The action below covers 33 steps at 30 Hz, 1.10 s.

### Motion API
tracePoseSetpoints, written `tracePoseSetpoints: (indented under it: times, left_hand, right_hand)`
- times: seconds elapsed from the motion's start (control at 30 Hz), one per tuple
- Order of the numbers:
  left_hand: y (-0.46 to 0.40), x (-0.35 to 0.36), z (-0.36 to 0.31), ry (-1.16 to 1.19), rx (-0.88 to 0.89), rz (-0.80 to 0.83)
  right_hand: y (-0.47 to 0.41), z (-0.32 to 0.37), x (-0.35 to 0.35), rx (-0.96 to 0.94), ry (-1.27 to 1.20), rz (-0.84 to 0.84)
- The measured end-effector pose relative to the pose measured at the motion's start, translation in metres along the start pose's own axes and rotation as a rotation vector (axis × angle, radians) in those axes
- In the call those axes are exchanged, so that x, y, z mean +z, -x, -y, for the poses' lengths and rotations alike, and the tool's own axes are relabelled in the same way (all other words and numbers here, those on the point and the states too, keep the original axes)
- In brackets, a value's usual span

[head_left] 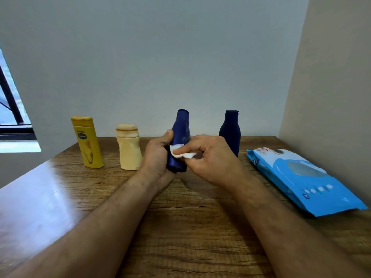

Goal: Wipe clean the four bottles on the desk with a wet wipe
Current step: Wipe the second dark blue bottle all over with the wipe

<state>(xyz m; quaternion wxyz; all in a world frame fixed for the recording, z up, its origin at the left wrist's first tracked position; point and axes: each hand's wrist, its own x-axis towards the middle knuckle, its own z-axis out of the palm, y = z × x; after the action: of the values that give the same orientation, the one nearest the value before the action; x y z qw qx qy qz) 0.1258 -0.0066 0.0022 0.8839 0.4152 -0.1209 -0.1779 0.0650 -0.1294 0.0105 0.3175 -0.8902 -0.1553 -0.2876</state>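
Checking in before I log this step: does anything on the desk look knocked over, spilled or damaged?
Nothing spilled or toppled. The cream bottle looks dented at its waist, and its cap sits slightly askew. The yellow bottle leans a little, likely lens distortion. The left hand holds the blue bottle tilted for wiping.

Desk (60, 197), free room and obstacles. The row at 12 o'clock is blocked by a yellow bottle (87, 142), a cream bottle (129, 150), a held blue bottle (180, 127) and a standing blue bottle (230, 131). Narrow gaps separate them. A wipes pack (301, 177) fills 2 o'clock against the wall (331, 77). Bare wood lies open from 6 to 10 o'clock.
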Motion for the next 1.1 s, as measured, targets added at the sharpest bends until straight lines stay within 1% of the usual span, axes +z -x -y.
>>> tracePoseSetpoints:
  times: [0.07, 0.17, 0.23, 0.3, 0.37, 0.47, 0.53, 0.6, 0.67, 0.73, 0.83, 0.9, 0.93, 0.97, 1.0, 1.03, 1.1]
  left_hand:
    - [0.001, -0.001, 0.001, -0.053, 0.031, 0.046]
    - [0.004, 0.0, 0.005, -0.204, 0.007, 0.082]
    - [0.006, 0.002, 0.007, -0.262, -0.003, 0.096]
    - [0.007, 0.002, 0.008, -0.281, -0.001, 0.106]
    - [0.007, 0.002, 0.008, -0.263, 0.008, 0.091]
    - [0.004, 0.003, 0.007, -0.112, 0.002, 0.049]
    - [0.002, 0.003, 0.004, -0.006, -0.013, -0.003]
    - [-0.002, 0.001, 0.002, 0.067, -0.011, -0.046]
    - [-0.002, 0.0, 0.001, 0.042, 0.002, -0.056]
    - [0.0, -0.001, 0.003, -0.07, -0.008, -0.023]
    - [0.005, 0.001, 0.006, -0.159, -0.042, 0.063]
    - [0.009, 0.004, 0.007, -0.174, -0.069, 0.114]
    - [0.011, 0.006, 0.007, -0.179, -0.076, 0.128]
    - [0.011, 0.007, 0.007, -0.177, -0.075, 0.131]
    - [0.011, 0.008, 0.007, -0.167, -0.063, 0.124]
    - [0.011, 0.008, 0.007, -0.149, -0.044, 0.103]
    - [0.008, 0.008, 0.006, -0.09, -0.001, 0.045]
  right_hand:
    - [0.0, 0.001, -0.001, -0.001, 0.031, -0.029]
    - [-0.002, 0.001, -0.007, 0.065, -0.012, -0.229]
    - [-0.004, 0.0, -0.01, 0.115, 0.027, -0.36]
    - [-0.005, -0.001, -0.012, 0.146, 0.065, -0.418]
    - [-0.004, -0.002, -0.013, 0.135, 0.054, -0.372]
    - [-0.001, 0.0, -0.008, 0.064, -0.041, -0.136]
    - [-0.001, 0.001, -0.001, 0.049, -0.06, 0.013]
    - [-0.001, 0.001, 0.003, 0.049, -0.085, 0.082]
    - [-0.001, 0.001, 0.002, 0.042, -0.076, 0.054]
    - [-0.001, 0.001, -0.003, 0.063, -0.049, -0.042]
    - [-0.002, 0.001, -0.01, 0.113, -0.052, -0.307]
    - [-0.003, 0.001, -0.014, 0.109, 0.009, -0.5]
    - [-0.003, 0.0, -0.015, 0.096, 0.037, -0.564]
    - [-0.003, -0.001, -0.016, 0.085, 0.053, -0.592]
    - [-0.003, -0.002, -0.016, 0.074, 0.058, -0.578]
    - [-0.002, -0.003, -0.016, 0.058, 0.055, -0.526]
    - [-0.003, -0.006, -0.014, 0.02, 0.061, -0.35]
